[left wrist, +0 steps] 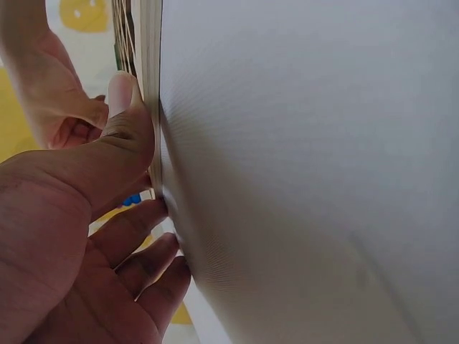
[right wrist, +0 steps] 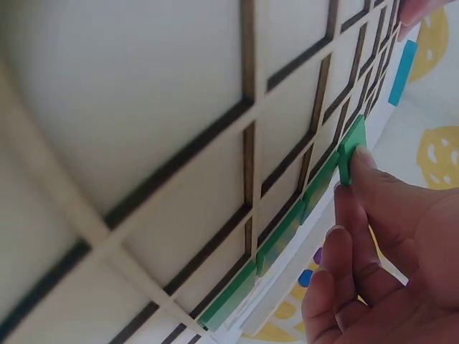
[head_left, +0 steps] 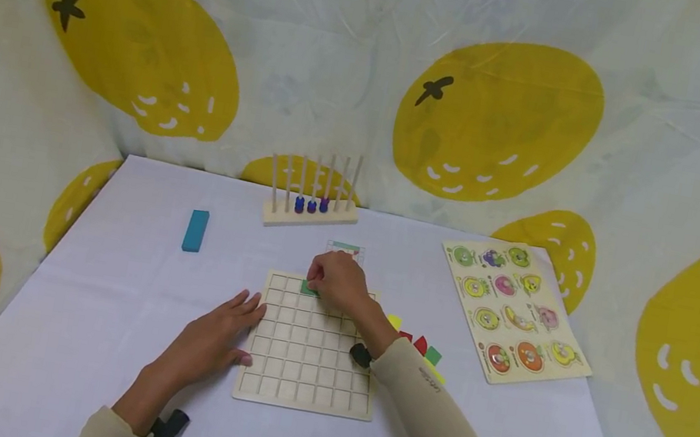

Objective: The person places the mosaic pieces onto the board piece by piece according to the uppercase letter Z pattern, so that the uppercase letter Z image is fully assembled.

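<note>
A wooden grid board [head_left: 295, 349] lies on the white table. My right hand [head_left: 341, 279] is over its far edge and pinches a green piece [right wrist: 351, 152] between thumb and fingers, the piece tilted at the far row. More green pieces [right wrist: 281, 236] sit in cells along that same edge in the right wrist view. My left hand [head_left: 217, 336] rests at the board's left edge, fingers extended, with the thumb [left wrist: 122, 97] against the rim in the left wrist view.
Beyond the board are a small patterned card [head_left: 346, 248] and a peg stand [head_left: 311, 218] with blue and purple beads. A teal block [head_left: 195, 230] lies at the left; loose coloured pieces [head_left: 433, 356] and a fruit puzzle board [head_left: 516, 314] at the right.
</note>
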Demonstrator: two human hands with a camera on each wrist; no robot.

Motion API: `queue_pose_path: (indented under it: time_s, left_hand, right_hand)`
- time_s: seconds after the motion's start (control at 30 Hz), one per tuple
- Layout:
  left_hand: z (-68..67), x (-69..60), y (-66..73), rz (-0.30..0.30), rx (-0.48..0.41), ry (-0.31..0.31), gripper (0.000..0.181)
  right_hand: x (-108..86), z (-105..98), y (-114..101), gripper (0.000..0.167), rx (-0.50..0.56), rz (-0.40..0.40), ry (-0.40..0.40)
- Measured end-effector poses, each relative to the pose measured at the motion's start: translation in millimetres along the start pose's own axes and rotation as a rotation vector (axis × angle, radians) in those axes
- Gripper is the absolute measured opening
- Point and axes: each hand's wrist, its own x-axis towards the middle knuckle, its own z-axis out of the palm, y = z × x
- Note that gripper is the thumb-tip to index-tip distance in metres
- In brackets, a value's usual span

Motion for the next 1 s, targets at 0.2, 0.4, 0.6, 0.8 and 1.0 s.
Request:
queue_pose_path:
  time_s: [0.2, 0.4, 0.6, 0.8, 1.0]
  left_hand:
    - [0.7, 0.1, -0.1, -0.01, -0.006, -0.009, 0.097]
    - [1.4, -0.3, -0.3, -0.015, -0.007, -0.008, 0.098]
    - [0.5, -1.1, -1.2, 0.002, -0.004, 0.005, 0.098]
    - [0.4, -1.5, -0.9, 0.011, 0.014, 0.009, 0.098]
    - [0.4, -2.4, -0.4, 0.012, 0.019, 0.007, 0.098]
  right_hand:
    - [-2.9, -1.6, -0.9, 0.012, -0.008, 0.005, 0.004]
    - [-12.2, -15.8, 7.9, 0.007, 0.073, 0.008, 0.032]
    - [-30.2, -33.6, 30.0, 0.006, 0.102, 0.006, 0.092]
    - [-57.2, -55.9, 52.0, 0.005, 0.117, 0.07, 0.118]
    - [-87.2, -68.5, 81.0, 0.005, 0.121, 0.175, 0.138]
